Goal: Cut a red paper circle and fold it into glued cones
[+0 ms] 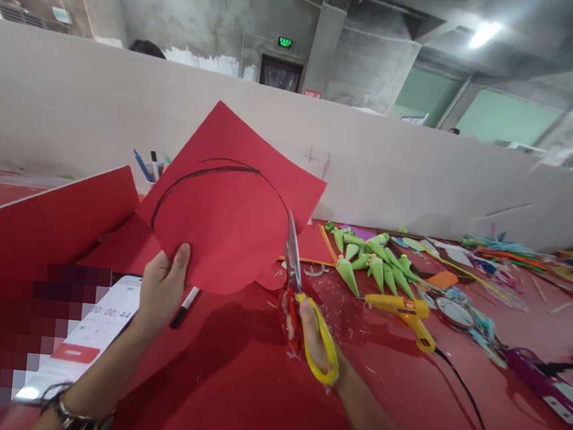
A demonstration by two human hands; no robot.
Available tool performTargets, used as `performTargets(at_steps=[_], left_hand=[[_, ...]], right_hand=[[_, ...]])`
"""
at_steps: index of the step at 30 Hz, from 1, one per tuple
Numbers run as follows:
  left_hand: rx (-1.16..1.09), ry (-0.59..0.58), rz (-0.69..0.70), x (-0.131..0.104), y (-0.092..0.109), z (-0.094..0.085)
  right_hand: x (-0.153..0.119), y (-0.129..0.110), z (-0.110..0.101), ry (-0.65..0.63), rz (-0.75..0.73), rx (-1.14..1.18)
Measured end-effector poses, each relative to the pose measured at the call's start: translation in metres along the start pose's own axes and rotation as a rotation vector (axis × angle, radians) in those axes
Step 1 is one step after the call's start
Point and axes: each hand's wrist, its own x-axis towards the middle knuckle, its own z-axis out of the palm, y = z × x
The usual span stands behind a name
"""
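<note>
My left hand pinches the lower left edge of a sheet of red paper, thumb in front. A rough black arc is drawn on the sheet, and its lower edge is cut in a curve. In my right hand is a pair of scissors with one yellow and one red handle, the fingers through the loops. Pointing upward, the blades meet the paper's right side near the drawn line. Whether the blades are fully closed is hard to make out. A black-and-white marker lies on the table beside my left hand.
Right of the scissors lie a yellow glue gun with a black cord and several green paper cones. A purple power strip is farther right. A phone showing a timer is at left. Behind stands a white partition.
</note>
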Motion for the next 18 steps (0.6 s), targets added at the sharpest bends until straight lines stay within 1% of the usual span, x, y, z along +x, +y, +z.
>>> performTargets(at_steps=[4, 9, 12, 16, 18], left_hand=[[-0.01, -0.019, -0.008, -0.0009, -0.0008, 0.0003], [-0.049, -0.006, -0.048, -0.0007, -0.0008, 0.0003], [-0.082, -0.003, -0.075, -0.001, 0.0012, 0.0002], [-0.106, -0.001, -0.095, -0.0016, 0.0035, 0.0014], [-0.124, 0.001, -0.116, -0.0017, 0.0032, 0.0021]], right_hand=[[-0.0002, 0.0048, -0.001, 0.006, 0.03, 0.054], [-0.0001, 0.0022, -0.0008, -0.024, 0.036, 0.091], [0.0006, 0.0003, -0.0004, -0.06, 0.018, 0.085], [0.0017, -0.0018, 0.0005, -0.049, -0.031, 0.067], [0.0014, -0.003, 0.0007, -0.065, -0.042, 0.064]])
